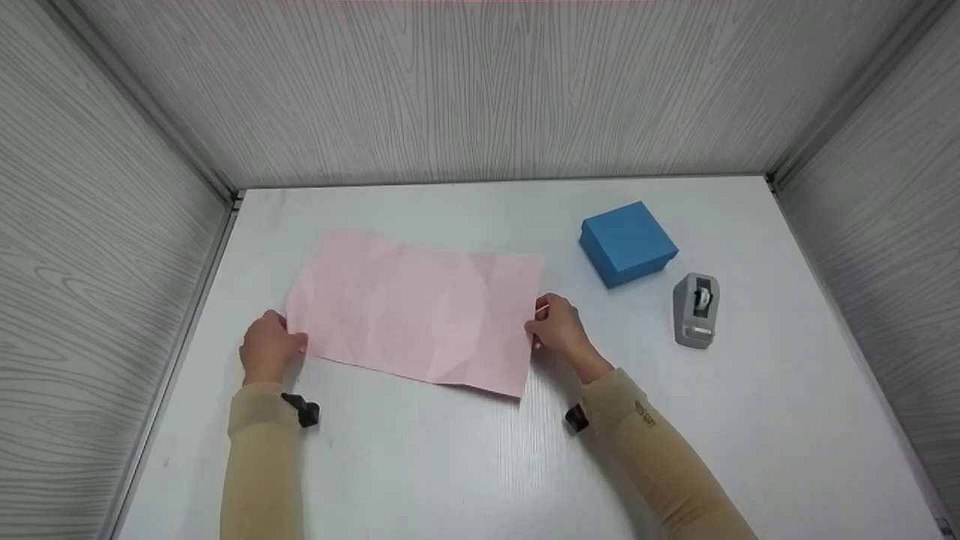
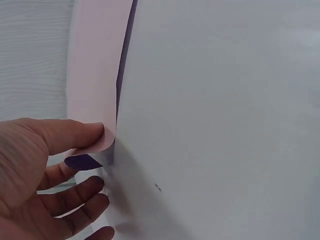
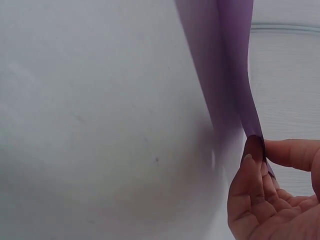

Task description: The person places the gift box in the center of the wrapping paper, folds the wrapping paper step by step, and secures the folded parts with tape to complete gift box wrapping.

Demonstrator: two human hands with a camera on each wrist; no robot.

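- nearest, the bare near part of the white table lies between the two tan sleeves, with a small black device at each wrist.
- the left hand, close to the table's left edge, pinches the near left corner of the pink sheet, thumb on top and a finger beneath; the other fingers are apart. the corner curls there, showing a purple underside.
- the right hand, about mid-table, pinches the sheet's right short side around its middle, thumb against fingers; that side is raised, its underside visible from the right wrist.
- the sheet is left of the table's centre, between the hands and reaching beyond them toward the far edge. its long axis runs left to right, roughly along the far edge, the right end swung slightly nearer. neither hand is closer; both touch it. creases cross it.
- to the right, toward the table's right edge, the gray tape dispenser has its long axis near to far, cutter end seemingly nearer.
- farthest, the blue box sits askew toward the far right corner, apart from the sheet, nearer the right hand.
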